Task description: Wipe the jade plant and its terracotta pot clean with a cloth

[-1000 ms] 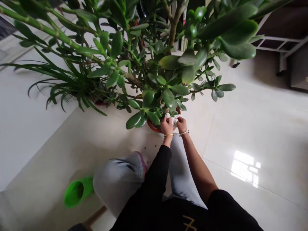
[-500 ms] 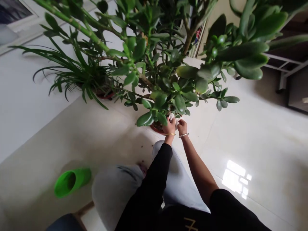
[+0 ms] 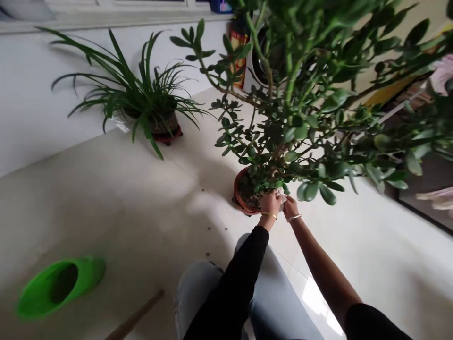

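A large jade plant (image 3: pixel 300 127) with thick green leaves rises from a terracotta-coloured pot (image 3: pixel 238 198) on the floor in front of me. At the pot's near right rim, my left hand (image 3: pixel 271 203) is closed around a crumpled white tissue-like piece (image 3: pixel 282 193). Right beside it, my right hand (image 3: pixel 290 208) pinches the same white piece from the other side. Leaves hang just above my fingers and partly cover them. Soil and small leaves show inside the pot.
A green bin (image 3: pixel 85 276) lies at the lower left, its opening showing. A spidery long-leaved plant (image 3: pixel 152 104) stands in a pot by the white wall. Small dark crumbs (image 3: pixel 208 228) dot the tiled floor. A wooden stick (image 3: pixel 138 314) is near my knee.
My view has swung, so the plant and both hands appear further right and lower. The pot's left side is now more exposed. Both hands stay together at the white piece.
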Demonstrator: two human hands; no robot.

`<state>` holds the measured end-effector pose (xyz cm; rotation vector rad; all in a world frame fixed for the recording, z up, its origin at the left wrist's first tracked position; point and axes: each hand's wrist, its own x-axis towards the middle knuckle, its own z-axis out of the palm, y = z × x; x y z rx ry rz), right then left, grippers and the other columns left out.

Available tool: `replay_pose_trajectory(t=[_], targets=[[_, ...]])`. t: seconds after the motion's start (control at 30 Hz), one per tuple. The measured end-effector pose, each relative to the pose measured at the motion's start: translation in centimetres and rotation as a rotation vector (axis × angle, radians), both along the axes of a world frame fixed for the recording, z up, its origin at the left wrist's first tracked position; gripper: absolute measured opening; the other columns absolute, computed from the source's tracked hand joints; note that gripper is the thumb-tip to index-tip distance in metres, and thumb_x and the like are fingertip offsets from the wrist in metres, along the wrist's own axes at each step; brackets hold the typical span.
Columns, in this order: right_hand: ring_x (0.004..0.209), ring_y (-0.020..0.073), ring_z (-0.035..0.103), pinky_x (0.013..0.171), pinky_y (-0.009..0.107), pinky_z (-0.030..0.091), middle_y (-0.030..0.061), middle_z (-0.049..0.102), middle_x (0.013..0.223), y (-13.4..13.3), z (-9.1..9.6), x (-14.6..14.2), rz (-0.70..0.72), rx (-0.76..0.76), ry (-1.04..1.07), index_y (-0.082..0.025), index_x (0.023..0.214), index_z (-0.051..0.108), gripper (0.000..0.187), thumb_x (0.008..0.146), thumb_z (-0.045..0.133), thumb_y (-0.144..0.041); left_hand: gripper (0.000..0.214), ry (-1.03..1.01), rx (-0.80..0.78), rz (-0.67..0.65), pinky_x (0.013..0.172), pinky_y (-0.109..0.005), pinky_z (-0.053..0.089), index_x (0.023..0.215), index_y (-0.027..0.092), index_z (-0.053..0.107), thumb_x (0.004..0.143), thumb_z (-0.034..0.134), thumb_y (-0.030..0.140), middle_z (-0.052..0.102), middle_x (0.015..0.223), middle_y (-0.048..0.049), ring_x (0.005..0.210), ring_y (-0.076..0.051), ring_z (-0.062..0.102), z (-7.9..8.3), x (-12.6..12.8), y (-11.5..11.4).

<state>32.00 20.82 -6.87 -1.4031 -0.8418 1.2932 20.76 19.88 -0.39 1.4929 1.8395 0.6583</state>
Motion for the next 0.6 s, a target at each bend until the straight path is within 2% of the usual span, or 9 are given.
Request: replay_pose_trajectory(t=[0.1, 0.2, 0.3, 0.4, 0.47, 0.6], targets=[[0.098, 0.0181, 0.07, 0.084, 0.037, 0.062, 0.0074, 0.069, 0.119, -0.1, 0.9, -0.3, 0.011, -0.038, -0.015, -0.016, 0.124, 0.065, 0.035, 0.1, 0.066, -0.041, 0.025, -0.058, 0.001, -0.052, 0.083, -0.029, 0.053, 0.112, 0.019, 0.077, 0.098, 0.061, 0.032, 0.08, 0.112, -0.0136, 0.1, -0.025, 0.077, 0.2, -0.6, 0.0], [0.091, 0.0162, 0.07, 0.081, 0.035, 0.062, 0.0058, 0.071, 0.111, 0.0, 1.6, -0.1, 0.041, -0.069, -0.04, -0.016, 0.119, 0.067, 0.032, 0.1, 0.066, -0.042, 0.023, -0.113, 0.012, -0.045, 0.082, -0.029, 0.053, 0.11, 0.019, 0.077, 0.097, 0.062, 0.03, 0.08, 0.111, -0.0124, 0.099, -0.025, 0.077, -0.2, -0.5, 0.0], [0.082, 0.014, 0.068, 0.076, 0.033, 0.06, 0.0033, 0.072, 0.099, 0.3, 1.5, 0.4, 0.088, -0.068, -0.049, -0.015, 0.11, 0.069, 0.031, 0.099, 0.067, -0.044, 0.021, -0.151, 0.041, 0.026, 0.082, -0.027, 0.053, 0.11, 0.02, 0.076, 0.097, 0.061, 0.029, 0.08, 0.112, -0.0102, 0.101, -0.022, 0.076, -1.0, 0.2, -0.4], [0.075, 0.0129, 0.066, 0.073, 0.032, 0.058, 0.001, 0.07, 0.087, 0.8, 0.7, 0.9, 0.124, -0.023, -0.029, -0.015, 0.102, 0.07, 0.031, 0.095, 0.071, -0.045, 0.018, -0.152, 0.093, 0.124, 0.082, -0.025, 0.052, 0.105, 0.02, 0.076, 0.097, 0.062, 0.028, 0.08, 0.112, -0.0092, 0.1, -0.021, 0.076, -2.1, 1.1, -0.6], [0.069, 0.0126, 0.064, 0.069, 0.031, 0.056, -0.0003, 0.068, 0.077, 1.2, -0.2, 1.0, 0.135, 0.023, 0.006, -0.015, 0.094, 0.07, 0.032, 0.087, 0.077, -0.046, 0.014, -0.126, 0.146, 0.186, 0.081, -0.025, 0.053, 0.101, 0.02, 0.076, 0.096, 0.064, 0.026, 0.08, 0.109, -0.0089, 0.099, -0.02, 0.076, -2.9, 1.6, -0.6], [0.061, 0.0148, 0.059, 0.059, 0.029, 0.05, 0.0003, 0.066, 0.064, 2.3, -1.8, 0.5, 0.138, 0.132, 0.12, -0.018, 0.074, 0.068, 0.04, 0.062, 0.09, -0.049, 0.007, -0.021, 0.291, 0.293, 0.081, -0.025, 0.053, 0.092, 0.019, 0.074, 0.092, 0.068, 0.024, 0.08, 0.099, -0.011, 0.095, -0.021, 0.075, -4.2, 2.4, -0.2]])
